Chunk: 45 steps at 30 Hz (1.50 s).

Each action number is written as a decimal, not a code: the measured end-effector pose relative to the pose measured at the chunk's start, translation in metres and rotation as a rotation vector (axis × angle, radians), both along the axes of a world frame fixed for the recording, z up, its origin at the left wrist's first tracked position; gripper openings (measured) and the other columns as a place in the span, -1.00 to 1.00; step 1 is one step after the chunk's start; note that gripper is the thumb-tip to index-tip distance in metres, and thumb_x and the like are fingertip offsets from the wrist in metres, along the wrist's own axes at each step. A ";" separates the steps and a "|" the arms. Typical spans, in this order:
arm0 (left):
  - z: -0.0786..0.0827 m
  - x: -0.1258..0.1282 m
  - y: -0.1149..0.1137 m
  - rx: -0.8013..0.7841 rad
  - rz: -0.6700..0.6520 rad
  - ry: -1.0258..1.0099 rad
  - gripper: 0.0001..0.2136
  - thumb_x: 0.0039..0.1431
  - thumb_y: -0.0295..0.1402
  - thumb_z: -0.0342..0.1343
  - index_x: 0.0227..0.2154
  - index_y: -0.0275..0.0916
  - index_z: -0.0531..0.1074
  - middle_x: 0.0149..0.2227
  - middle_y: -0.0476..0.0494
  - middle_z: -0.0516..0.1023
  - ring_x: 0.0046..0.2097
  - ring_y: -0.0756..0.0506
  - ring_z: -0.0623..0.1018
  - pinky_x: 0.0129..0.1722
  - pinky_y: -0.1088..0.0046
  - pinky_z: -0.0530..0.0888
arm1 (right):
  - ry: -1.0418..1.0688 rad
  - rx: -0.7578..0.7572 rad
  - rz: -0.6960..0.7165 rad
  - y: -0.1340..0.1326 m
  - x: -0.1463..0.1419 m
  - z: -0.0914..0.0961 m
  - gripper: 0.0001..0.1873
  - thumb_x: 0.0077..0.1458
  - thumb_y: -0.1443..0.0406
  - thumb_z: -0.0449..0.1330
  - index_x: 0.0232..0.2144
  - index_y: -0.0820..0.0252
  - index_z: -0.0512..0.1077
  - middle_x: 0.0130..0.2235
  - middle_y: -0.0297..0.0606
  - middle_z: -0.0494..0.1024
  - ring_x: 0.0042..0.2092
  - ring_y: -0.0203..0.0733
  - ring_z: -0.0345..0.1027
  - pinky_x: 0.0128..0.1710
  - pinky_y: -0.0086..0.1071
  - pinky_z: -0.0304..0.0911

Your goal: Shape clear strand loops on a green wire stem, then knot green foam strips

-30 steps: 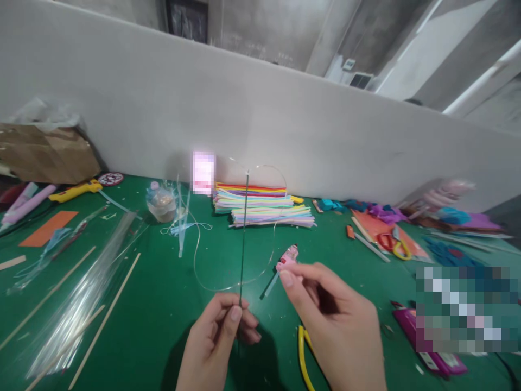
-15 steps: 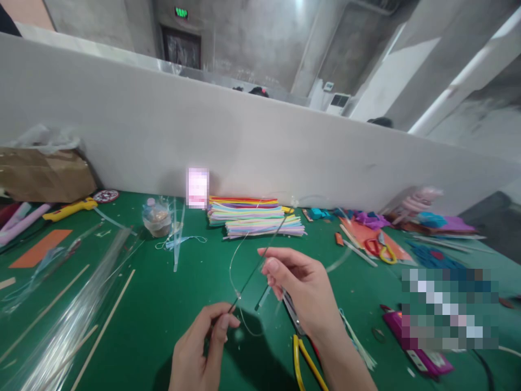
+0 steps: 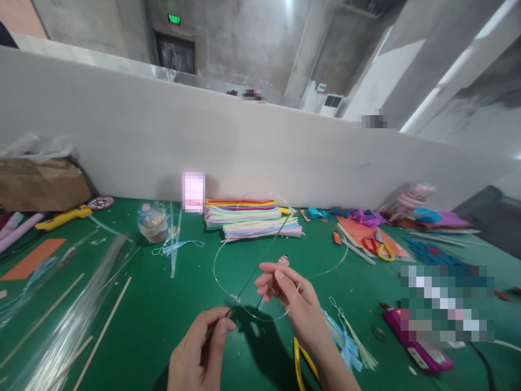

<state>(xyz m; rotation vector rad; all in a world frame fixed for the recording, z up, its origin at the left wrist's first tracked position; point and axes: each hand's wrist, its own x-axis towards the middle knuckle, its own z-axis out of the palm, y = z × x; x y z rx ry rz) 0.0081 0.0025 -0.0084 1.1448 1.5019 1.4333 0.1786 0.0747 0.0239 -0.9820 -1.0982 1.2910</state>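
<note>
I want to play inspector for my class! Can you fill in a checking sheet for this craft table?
Surface: green table, crowded.
Job's things: thin dark rod; clear loop.
Clutter: coloured strips, scissors, yellow pliers, wooden sticks, cardboard box.
Grippers: left hand pinches the rod's lower end; right hand at the loop, grip unclear.
Cables: dark cord, lower right.
Surroundings: white partition, concrete walls behind.

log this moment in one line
left hand: pinches rod low end, rod tilted up-right | right hand: pinches clear line loop | near: yellow pliers on green table
</note>
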 end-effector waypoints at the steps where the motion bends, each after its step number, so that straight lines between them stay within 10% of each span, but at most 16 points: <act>1: 0.000 0.000 0.000 0.000 -0.001 -0.002 -0.80 0.25 -0.13 0.20 -0.25 -0.13 0.59 -0.33 -0.13 0.67 -0.26 -0.15 0.65 -0.27 0.48 0.53 | -0.006 -0.002 0.009 -0.005 -0.001 -0.003 -0.69 0.24 0.09 0.25 -0.17 0.16 0.64 -0.33 -0.15 0.70 -0.36 -0.19 0.53 -0.37 -0.34 0.42; 21: 0.010 -0.001 0.000 -0.084 0.045 -0.042 -0.71 0.23 -0.02 0.15 -0.24 -0.13 0.55 -0.28 -0.11 0.69 -0.25 -0.12 0.65 -0.21 0.45 0.59 | -0.424 0.090 -0.159 -0.032 -0.009 -0.010 -0.77 0.17 0.15 0.23 -0.25 0.17 0.55 -0.35 -0.20 0.63 -0.34 -0.17 0.52 -0.35 -0.38 0.45; 28: 0.011 0.002 0.000 -0.058 0.049 -0.130 -0.73 0.20 -0.04 0.20 -0.25 -0.14 0.54 -0.35 -0.08 0.66 -0.30 -0.09 0.63 -0.20 0.46 0.59 | -0.684 0.452 -0.440 -0.054 -0.018 -0.004 -0.72 0.17 0.33 0.25 -0.53 0.11 0.28 -0.56 -0.46 0.29 -0.53 -0.36 0.22 -0.52 -0.50 0.22; 34: 0.014 0.005 -0.003 -0.065 0.052 -0.266 -0.77 0.12 -0.11 0.29 -0.28 -0.13 0.55 -0.29 -0.06 0.68 -0.28 -0.08 0.65 -0.24 0.50 0.57 | -0.791 0.864 -0.353 -0.060 -0.055 0.005 -0.73 0.08 0.48 0.32 -0.19 0.15 0.42 -0.40 -0.28 0.61 -0.40 -0.25 0.48 -0.40 -0.44 0.45; 45: 0.013 0.004 0.000 -0.142 0.082 -0.444 -0.63 0.04 0.00 0.36 -0.25 -0.18 0.52 -0.33 -0.02 0.60 -0.37 0.00 0.54 -0.39 0.58 0.51 | -0.401 0.446 -0.358 -0.056 -0.075 -0.017 -0.68 0.09 0.44 0.35 -0.12 0.06 0.46 -0.37 -0.39 0.64 -0.45 -0.32 0.56 -0.45 -0.53 0.53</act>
